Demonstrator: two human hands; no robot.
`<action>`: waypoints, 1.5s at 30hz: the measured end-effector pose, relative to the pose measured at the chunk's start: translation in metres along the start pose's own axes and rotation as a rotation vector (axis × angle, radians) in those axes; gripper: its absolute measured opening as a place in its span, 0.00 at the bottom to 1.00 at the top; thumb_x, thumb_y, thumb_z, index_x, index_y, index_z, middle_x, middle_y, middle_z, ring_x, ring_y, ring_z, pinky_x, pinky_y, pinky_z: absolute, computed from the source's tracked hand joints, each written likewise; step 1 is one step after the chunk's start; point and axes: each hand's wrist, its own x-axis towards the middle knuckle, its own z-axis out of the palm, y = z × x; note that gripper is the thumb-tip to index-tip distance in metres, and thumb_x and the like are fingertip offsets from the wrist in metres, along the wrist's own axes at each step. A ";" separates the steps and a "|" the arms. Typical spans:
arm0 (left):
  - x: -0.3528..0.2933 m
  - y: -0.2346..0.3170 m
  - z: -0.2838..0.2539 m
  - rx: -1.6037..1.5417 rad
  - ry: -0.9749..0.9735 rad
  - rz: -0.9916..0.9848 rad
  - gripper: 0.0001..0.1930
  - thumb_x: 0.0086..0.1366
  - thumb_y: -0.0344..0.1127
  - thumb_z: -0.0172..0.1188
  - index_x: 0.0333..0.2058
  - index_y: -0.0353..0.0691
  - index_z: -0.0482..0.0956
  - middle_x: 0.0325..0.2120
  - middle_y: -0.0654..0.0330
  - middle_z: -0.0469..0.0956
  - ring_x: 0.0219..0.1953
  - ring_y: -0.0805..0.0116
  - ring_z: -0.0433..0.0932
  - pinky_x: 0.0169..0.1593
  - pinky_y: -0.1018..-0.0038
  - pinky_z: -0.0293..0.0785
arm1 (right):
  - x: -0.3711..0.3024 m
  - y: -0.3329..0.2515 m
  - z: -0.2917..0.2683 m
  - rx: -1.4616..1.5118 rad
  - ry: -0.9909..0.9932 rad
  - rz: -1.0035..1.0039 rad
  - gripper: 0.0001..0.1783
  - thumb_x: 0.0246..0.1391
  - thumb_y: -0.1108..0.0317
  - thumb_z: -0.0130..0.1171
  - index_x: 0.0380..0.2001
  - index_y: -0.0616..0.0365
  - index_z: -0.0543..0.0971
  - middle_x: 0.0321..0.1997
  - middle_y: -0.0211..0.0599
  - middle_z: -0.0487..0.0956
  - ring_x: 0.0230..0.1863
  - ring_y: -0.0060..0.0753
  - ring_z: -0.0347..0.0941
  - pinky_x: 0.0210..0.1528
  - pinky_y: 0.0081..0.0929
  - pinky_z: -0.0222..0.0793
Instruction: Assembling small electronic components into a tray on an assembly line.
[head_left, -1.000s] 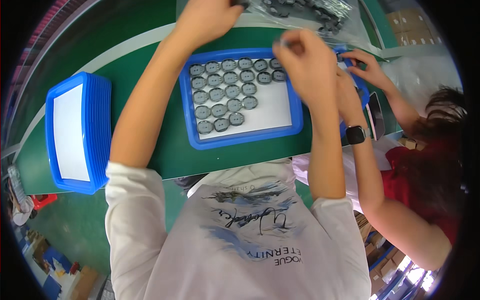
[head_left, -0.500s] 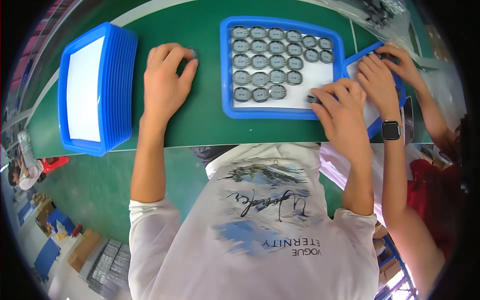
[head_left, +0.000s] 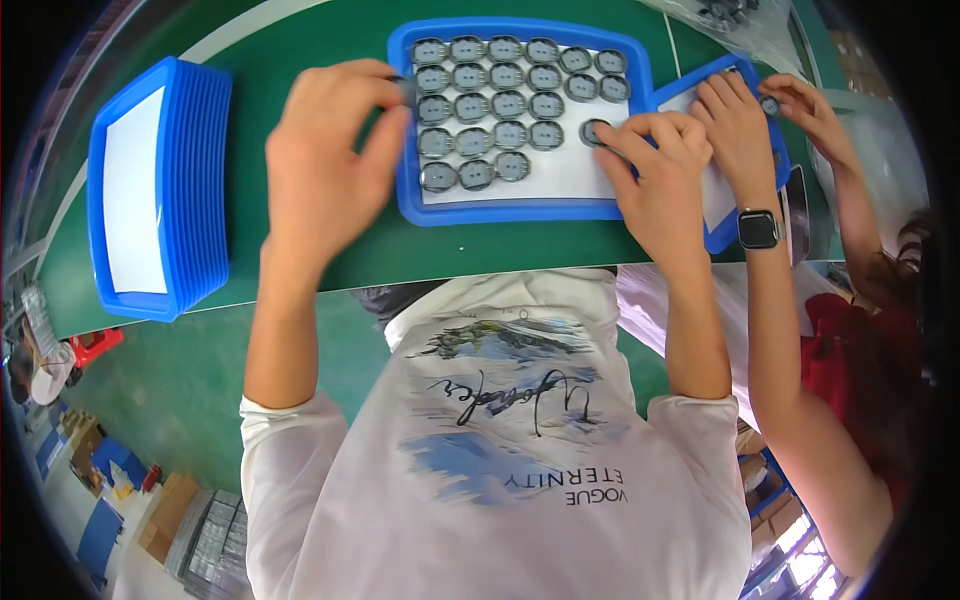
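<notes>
A blue tray (head_left: pixel 520 212) with a white lining lies ahead of me, holding rows of round grey plastic parts. Near its right side, my right hand (head_left: pixel 665 165) pinches one round grey part (head_left: pixel 596 132) that rests almost flat on the lining. Beside the tray's left rim, my left hand (head_left: pixel 335 150) has thumb and forefinger closed around a small grey part (head_left: pixel 402 84), mostly hidden by the fingers. The lining shows bare at the tray's lower right.
A tall stack of blue trays (head_left: pixel 195 190) stands on the green table at left. At right, a co-worker's hands (head_left: pixel 738 130) work over another blue tray (head_left: pixel 716 238), one holding a grey part. A clear bag (head_left: pixel 735 30) of dark parts lies at the far right.
My left hand has moved right, up to the tray's rim. My right hand has moved farther away over the tray, and its part, tilted before, now lies flatter. The view has shifted slightly.
</notes>
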 end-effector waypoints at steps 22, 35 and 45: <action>0.003 0.053 0.071 -0.100 -0.362 0.212 0.06 0.50 0.26 0.67 0.29 0.33 0.85 0.50 0.51 0.75 0.56 0.50 0.67 0.57 0.58 0.65 | 0.034 0.011 0.016 0.040 0.049 -0.071 0.21 0.53 0.63 0.68 0.52 0.49 0.83 0.59 0.28 0.79 0.59 0.45 0.65 0.62 0.42 0.56; 0.002 0.048 0.070 -0.162 -0.351 0.185 0.08 0.47 0.26 0.71 0.27 0.36 0.81 0.51 0.55 0.76 0.56 0.51 0.68 0.59 0.55 0.65 | 0.036 -0.008 0.017 -0.026 -0.052 -0.067 0.20 0.63 0.66 0.57 0.56 0.60 0.79 0.63 0.35 0.77 0.65 0.48 0.63 0.64 0.46 0.53; 0.020 0.032 0.063 -0.141 -0.250 0.189 0.14 0.50 0.31 0.73 0.36 0.39 0.82 0.48 0.60 0.78 0.55 0.52 0.70 0.60 0.57 0.66 | 0.038 -0.015 0.009 0.318 -0.022 0.029 0.20 0.60 0.69 0.55 0.55 0.66 0.76 0.60 0.47 0.77 0.65 0.52 0.63 0.65 0.48 0.54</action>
